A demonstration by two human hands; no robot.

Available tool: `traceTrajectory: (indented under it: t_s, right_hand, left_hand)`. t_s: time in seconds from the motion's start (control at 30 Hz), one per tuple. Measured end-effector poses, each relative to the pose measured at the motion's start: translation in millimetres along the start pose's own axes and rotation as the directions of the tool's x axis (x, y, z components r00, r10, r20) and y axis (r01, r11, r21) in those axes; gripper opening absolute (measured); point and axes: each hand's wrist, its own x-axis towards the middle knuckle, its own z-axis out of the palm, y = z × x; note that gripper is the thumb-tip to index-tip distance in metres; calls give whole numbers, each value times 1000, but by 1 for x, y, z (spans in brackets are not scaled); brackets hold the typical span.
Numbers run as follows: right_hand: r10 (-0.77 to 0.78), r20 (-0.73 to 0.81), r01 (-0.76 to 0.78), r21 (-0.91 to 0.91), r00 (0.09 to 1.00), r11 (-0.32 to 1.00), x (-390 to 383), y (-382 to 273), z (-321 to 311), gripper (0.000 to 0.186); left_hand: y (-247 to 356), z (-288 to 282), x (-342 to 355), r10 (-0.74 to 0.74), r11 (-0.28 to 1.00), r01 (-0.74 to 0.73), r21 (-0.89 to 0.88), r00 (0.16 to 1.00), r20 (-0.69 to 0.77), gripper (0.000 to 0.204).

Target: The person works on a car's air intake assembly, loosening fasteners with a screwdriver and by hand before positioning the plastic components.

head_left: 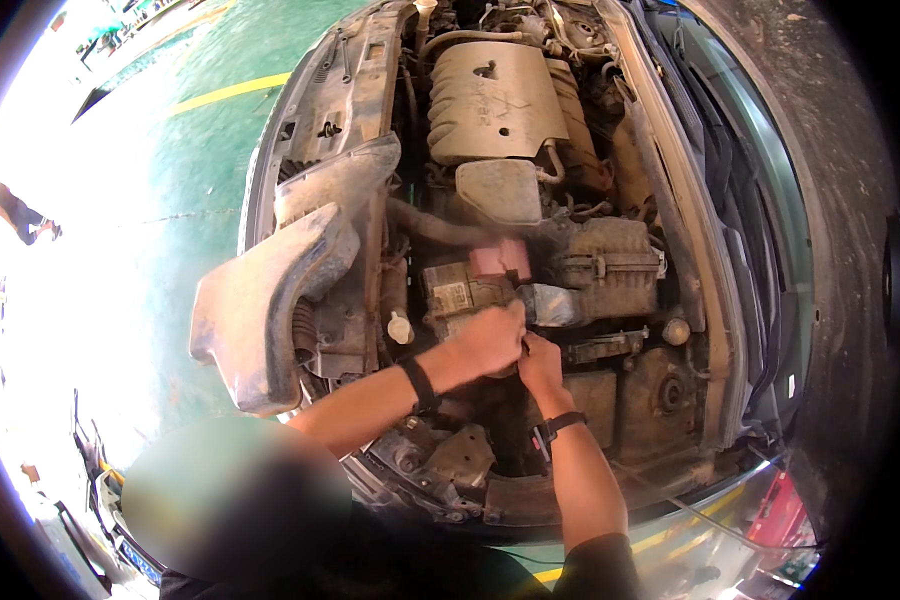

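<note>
I lean over an open, dusty car engine bay. My left hand (488,338) is curled into a fist just in front of the battery (458,292), which has a pink terminal cover (500,258). My right hand (540,362) touches it from the right, fingertips pinched against the left fingers. A small dark part (523,345) shows between the two hands; the rest of it is hidden under them. A black band sits on my left wrist and a watch on my right. A grey plastic piece (552,305) lies right behind the hands.
A beige engine cover (495,100) lies at the back, and a black air filter box (610,265) sits to the right of the battery. A loose grey body panel (265,310) juts out on the left. Beyond is green floor (200,160) with a distant person (15,212).
</note>
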Motion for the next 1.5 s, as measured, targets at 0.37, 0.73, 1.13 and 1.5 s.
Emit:
traceTrajectory:
  t_s: [0.37,0.73,1.13,1.5]
  right_hand:
    - [-150,181,176,-137,972,975,-1,-1,5,33]
    - [-111,190,145,-175,975,974,-4,12,17,25]
    - [-37,178,96,-335,983,937,2,8,26,23]
    - [-160,34,163,-289,987,943,4,8,34,28]
  left_hand:
    - [25,10,-50,94,935,-156,317,975,203,49]
    - [9,16,-43,305,836,-274,476,952,12,25]
    - [-23,-12,0,215,894,-193,404,977,-8,31]
    - [-51,-13,39,95,917,-65,394,994,-58,35]
